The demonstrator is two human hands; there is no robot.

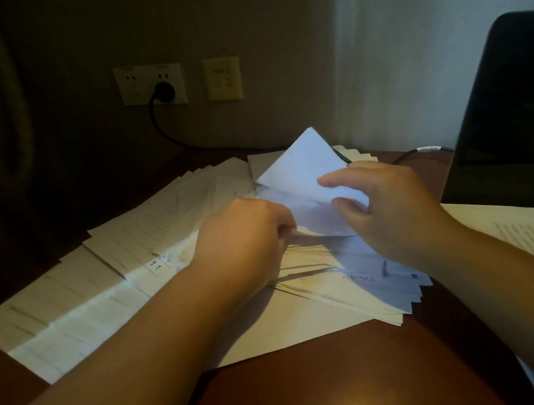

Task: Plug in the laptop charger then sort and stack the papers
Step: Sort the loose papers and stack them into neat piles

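Paper handling now: right hand (387,205) is curling fingers and thumb round a thin white sheet of paper (306,175), lifting its far corner clear of the pile. Left hand (245,229) is pinching the sheet's near edge, fingers curled in tight; can't tell whether it's also gripping sheets underneath.

Loose spread of white and cream printed papers (101,261) is lying fanned out to the left of and beyond the left hand. A staggered sheaf of bluish-white sheets (387,274) is sitting directly under the right wrist, edges stepped like a fan. Another cream printed page (533,232) is lying to the right of the right forearm, well apart from the sheaf.

Handling judgement: single sheets are looking very light, floppy, easy to crease or tear at a pinch point. Lifted sheet is already bending between the two hands. Sheets probably slide freely on each other and on the glossy reddish-brown wooden desk (320,385), so the sheaf will likely skew if pushed from one side. Best hold is probably both short edges, thumb on top, then tapping edges square.

Charger side is looking done: black round plug (164,91) is seated in the beige wall socket plate (151,86) beyond both hands, black cable (421,152) running toward the black laptop (516,116) beyond the right hand.
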